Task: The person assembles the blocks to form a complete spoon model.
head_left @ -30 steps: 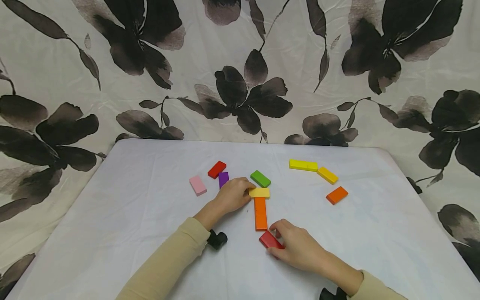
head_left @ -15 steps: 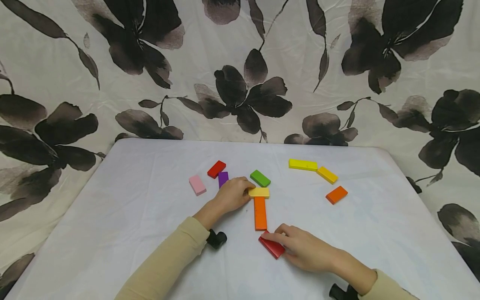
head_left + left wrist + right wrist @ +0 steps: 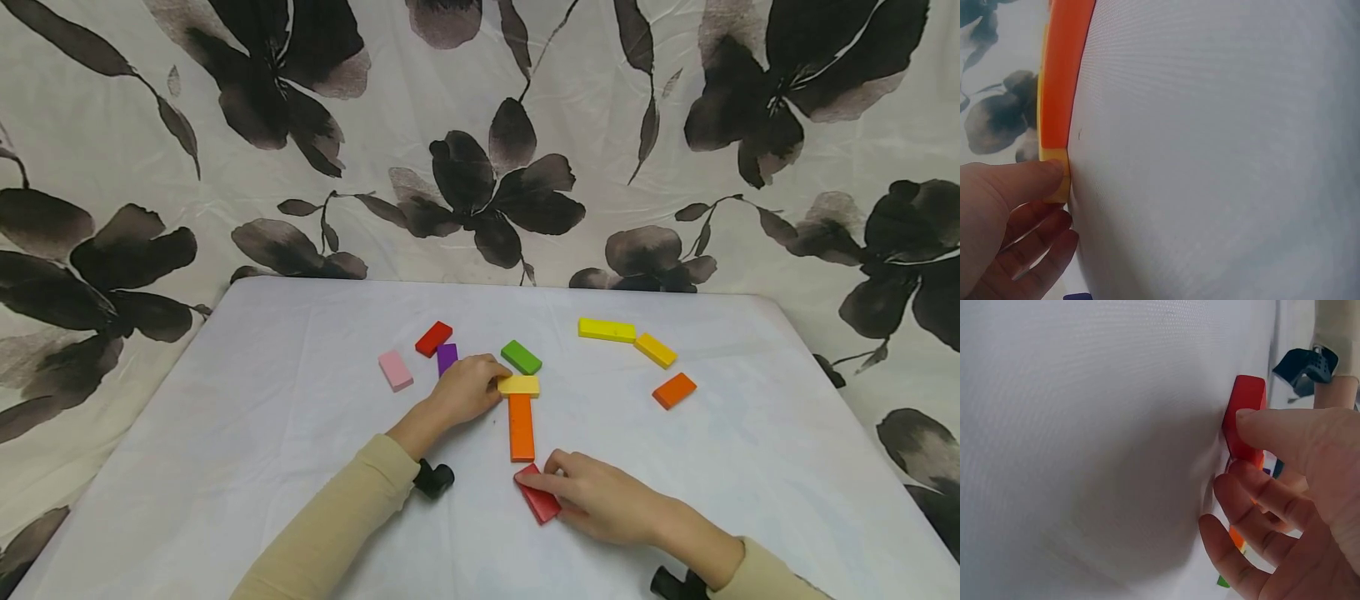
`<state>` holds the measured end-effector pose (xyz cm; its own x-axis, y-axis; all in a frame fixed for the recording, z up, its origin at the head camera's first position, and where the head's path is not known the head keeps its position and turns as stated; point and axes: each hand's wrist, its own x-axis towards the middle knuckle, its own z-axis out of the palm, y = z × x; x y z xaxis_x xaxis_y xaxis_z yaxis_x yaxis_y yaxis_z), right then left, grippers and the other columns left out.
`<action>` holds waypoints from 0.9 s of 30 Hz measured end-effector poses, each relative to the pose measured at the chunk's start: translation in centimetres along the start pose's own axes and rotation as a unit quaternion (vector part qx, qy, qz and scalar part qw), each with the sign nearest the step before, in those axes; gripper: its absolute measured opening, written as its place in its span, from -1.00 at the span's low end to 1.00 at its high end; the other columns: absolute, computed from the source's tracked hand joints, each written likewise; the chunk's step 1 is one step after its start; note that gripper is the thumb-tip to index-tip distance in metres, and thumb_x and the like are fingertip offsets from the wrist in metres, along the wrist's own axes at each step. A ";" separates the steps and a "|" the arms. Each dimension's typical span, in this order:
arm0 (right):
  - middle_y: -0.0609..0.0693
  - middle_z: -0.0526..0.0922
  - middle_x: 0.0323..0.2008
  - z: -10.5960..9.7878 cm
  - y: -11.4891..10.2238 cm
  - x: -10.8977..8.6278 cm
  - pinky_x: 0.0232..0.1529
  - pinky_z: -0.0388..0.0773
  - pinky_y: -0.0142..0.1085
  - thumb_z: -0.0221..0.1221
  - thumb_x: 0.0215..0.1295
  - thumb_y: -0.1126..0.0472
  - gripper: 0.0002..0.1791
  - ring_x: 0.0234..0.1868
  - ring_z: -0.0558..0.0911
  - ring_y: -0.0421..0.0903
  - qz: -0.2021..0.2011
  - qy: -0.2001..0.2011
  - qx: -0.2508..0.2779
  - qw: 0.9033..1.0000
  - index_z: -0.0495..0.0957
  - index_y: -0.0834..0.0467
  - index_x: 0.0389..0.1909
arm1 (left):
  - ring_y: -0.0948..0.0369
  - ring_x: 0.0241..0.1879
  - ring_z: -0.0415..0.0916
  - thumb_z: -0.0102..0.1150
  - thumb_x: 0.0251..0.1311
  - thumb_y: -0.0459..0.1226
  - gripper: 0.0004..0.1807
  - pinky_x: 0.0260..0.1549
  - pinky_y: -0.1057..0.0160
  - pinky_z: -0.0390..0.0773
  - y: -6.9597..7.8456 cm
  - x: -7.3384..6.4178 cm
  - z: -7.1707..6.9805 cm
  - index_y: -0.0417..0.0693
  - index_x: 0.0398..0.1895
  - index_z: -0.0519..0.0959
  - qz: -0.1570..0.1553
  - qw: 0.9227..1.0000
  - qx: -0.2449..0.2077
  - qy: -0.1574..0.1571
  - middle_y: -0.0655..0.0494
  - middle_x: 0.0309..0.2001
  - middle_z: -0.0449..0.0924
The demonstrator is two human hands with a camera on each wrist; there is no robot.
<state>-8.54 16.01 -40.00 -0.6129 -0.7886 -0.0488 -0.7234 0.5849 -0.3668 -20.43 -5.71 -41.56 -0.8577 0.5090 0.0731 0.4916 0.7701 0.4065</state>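
Note:
My left hand (image 3: pixel 467 390) pinches the left end of a pale yellow block (image 3: pixel 521 386); in the left wrist view the thumb lies on that block (image 3: pixel 1055 195). A long orange block (image 3: pixel 521 428) runs from the yellow one toward me, forming a T. Just below its near end, a red block (image 3: pixel 541 505) lies slanted on the white cloth. My right hand (image 3: pixel 611 500) holds this red block, index finger reaching over its far end. In the right wrist view the thumb presses the red block (image 3: pixel 1247 394), with the other fingers beyond it.
A green block (image 3: pixel 521 357) lies behind the yellow one. Left of it are purple (image 3: pixel 447 356), red (image 3: pixel 433 339) and pink (image 3: pixel 395 371) blocks. On the right lie a long yellow block (image 3: pixel 606 330), a short yellow one (image 3: pixel 655 351) and an orange one (image 3: pixel 674 390).
The near red block has turned to a steeper slant and shifted slightly left. My right hand has changed its hold, index finger now over the block. The left hand stays put.

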 end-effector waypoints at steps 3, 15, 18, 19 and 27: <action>-0.14 0.45 -0.16 0.1 -0.1 0.2 -0.26 0.44 -0.54 0.24 0.14 0.21 -0.41 -0.29 0.38 -0.31 0.000 0.000 -0.003 1.000 0.37 -0.07 0.24 | 0.21 -0.25 0.51 0.24 0.05 -0.37 -0.67 -0.12 0.30 0.55 0.0 0.0 0.1 -0.15 -0.05 0.61 0.001 1.000 0.002 0.001 0.04 -0.18 0.62; -0.15 0.46 -0.19 0.7 -0.2 0.7 -0.28 0.42 -0.53 0.23 0.16 0.09 -0.41 -0.31 0.38 -0.31 0.004 0.019 -0.023 1.000 0.36 0.01 0.24 | 0.21 -0.25 0.51 0.24 0.05 -0.37 -0.66 -0.12 0.29 0.55 -0.1 0.1 0.1 -0.15 -0.05 0.61 0.002 1.000 0.000 -0.003 0.03 -0.17 0.61; -0.15 0.46 -0.20 0.8 -0.2 0.8 -0.31 0.40 -0.54 0.23 0.15 0.09 -0.39 -0.32 0.37 -0.31 0.004 0.028 -0.022 0.999 0.34 0.04 0.25 | 0.22 -0.25 0.51 0.24 0.04 -0.38 -0.66 -0.12 0.29 0.55 -0.1 0.1 0.2 -0.15 -0.04 0.60 0.002 1.000 -0.001 -0.002 0.03 -0.17 0.61; -0.15 0.46 -0.20 0.8 -0.2 0.8 -0.31 0.39 -0.55 0.23 0.15 0.09 -0.38 -0.32 0.36 -0.31 0.003 0.031 -0.020 0.999 0.34 0.05 0.26 | 0.22 -0.24 0.51 0.24 0.05 -0.37 -0.66 -0.12 0.30 0.55 -0.1 0.1 0.2 -0.15 -0.04 0.60 0.002 1.000 0.000 -0.002 0.03 -0.17 0.61; -0.14 0.46 -0.21 0.9 -0.4 1.0 -0.35 0.35 -0.56 0.25 0.14 0.07 -0.39 -0.34 0.35 -0.32 0.018 0.035 -0.014 0.999 0.36 0.06 0.24 | 0.21 -0.25 0.50 0.24 0.05 -0.37 -0.66 -0.11 0.30 0.55 -0.1 0.1 0.1 -0.15 -0.04 0.60 0.001 1.000 0.004 -0.001 0.03 -0.16 0.61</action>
<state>-8.62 14.80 -40.70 -0.6581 -0.7529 0.0038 -0.7092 0.6181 -0.3391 -20.52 -5.73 -41.73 -0.8565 0.5111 0.0716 0.4943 0.7726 0.3984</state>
